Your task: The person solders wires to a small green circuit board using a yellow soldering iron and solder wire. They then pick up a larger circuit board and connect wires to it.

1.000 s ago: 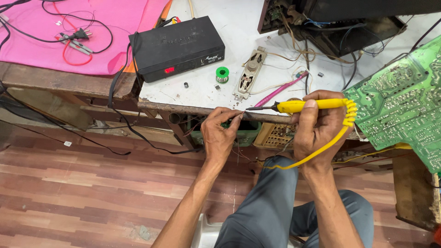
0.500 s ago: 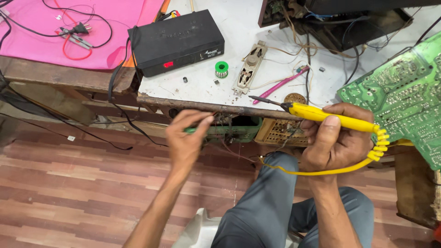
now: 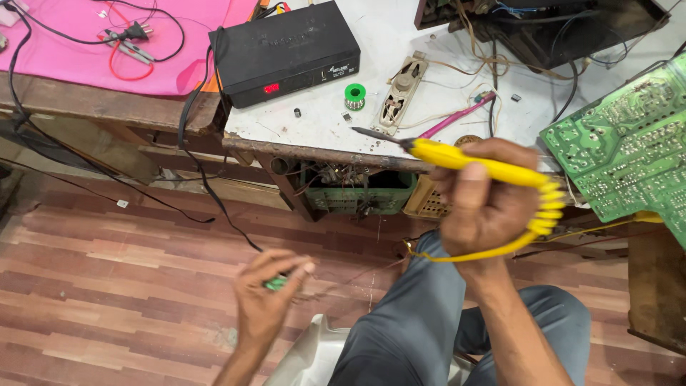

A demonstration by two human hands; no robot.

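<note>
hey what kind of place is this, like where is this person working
Most likely a small electronics repair bench. The right hand grips a yellow soldering iron, a bare green circuit board lies at the table's edge, and a spool of solder wire sits by a black box among loose wires.

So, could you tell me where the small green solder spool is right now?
In the head view, the green solder spool sits on the white bench top, between the black box and the speaker.

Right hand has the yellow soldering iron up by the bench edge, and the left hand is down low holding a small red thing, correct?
Nearly. In the head view the left hand pinches a small green thing, not red. The right hand does hold the yellow soldering iron by the bench edge.
</note>
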